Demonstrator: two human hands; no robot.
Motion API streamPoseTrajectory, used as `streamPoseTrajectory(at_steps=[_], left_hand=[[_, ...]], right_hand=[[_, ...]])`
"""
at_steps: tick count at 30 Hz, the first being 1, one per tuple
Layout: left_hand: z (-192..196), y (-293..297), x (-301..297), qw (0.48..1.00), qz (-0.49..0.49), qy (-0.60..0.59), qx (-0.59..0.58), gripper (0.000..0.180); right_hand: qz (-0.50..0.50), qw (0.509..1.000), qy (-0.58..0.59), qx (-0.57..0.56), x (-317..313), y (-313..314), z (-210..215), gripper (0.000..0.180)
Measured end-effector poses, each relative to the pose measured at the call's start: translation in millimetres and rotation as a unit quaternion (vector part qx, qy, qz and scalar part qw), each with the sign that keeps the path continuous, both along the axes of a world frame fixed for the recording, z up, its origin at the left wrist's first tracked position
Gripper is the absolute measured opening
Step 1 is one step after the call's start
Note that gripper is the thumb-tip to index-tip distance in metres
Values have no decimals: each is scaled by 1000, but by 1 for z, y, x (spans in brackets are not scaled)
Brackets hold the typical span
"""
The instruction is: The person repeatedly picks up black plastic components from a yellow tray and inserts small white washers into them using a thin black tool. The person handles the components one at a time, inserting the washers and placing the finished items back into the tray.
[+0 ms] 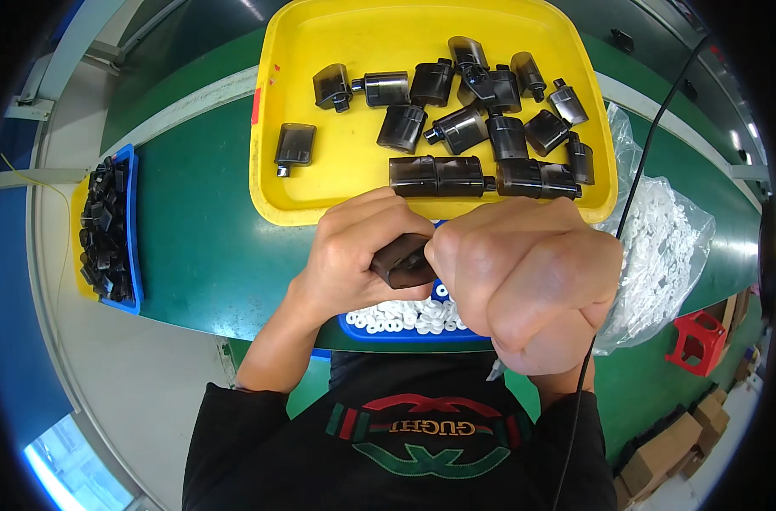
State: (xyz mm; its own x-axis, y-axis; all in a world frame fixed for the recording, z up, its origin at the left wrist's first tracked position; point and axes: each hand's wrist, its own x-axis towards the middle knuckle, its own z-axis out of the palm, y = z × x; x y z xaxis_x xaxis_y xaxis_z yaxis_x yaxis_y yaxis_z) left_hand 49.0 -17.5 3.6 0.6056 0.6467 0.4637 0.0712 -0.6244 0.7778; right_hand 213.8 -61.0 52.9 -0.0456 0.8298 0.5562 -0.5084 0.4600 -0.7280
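Observation:
My left hand [343,255] is wrapped round a smoky, see-through black plastic shell [405,262], its open end turned toward my right hand. Pressed up against that opening is my right hand [528,277], closed like a fist. A slim greyish tip [496,370] sticks out below it; I cannot make out what the fingers grip. Under both hands lies a blue tray [456,337] with many small white rings [396,318]. Just beyond, a yellow tray [263,175] holds several similar dark shells [402,128] with narrow necks, most lying on their sides.
A transparent bag of white parts [660,247] rests on the green table [192,230] at the right. To the left stands a blue-and-yellow bin [136,230] heaped with black pieces. A black cable [639,162] hangs along the right. A red stool [696,343] is on the floor.

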Motion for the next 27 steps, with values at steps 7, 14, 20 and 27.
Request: streamPoseTrajectory(at_steps=[7,14,20,27], left_hand=[[-1,1,-2,1000,-2,0,4,39],[10,-9,1,996,63,47,48,25],[-9,-6,0,996,73,21,47,28],[6,3,-1,992,75,58,78,28]], right_hand=[[3,1000,18,5,-8,2,-5,27],[-2,993,-45,107,-8,9,-10,12],[-18,995,-77,57,-7,9,-13,16],[-26,992,-120,33,2,11,0,14]])
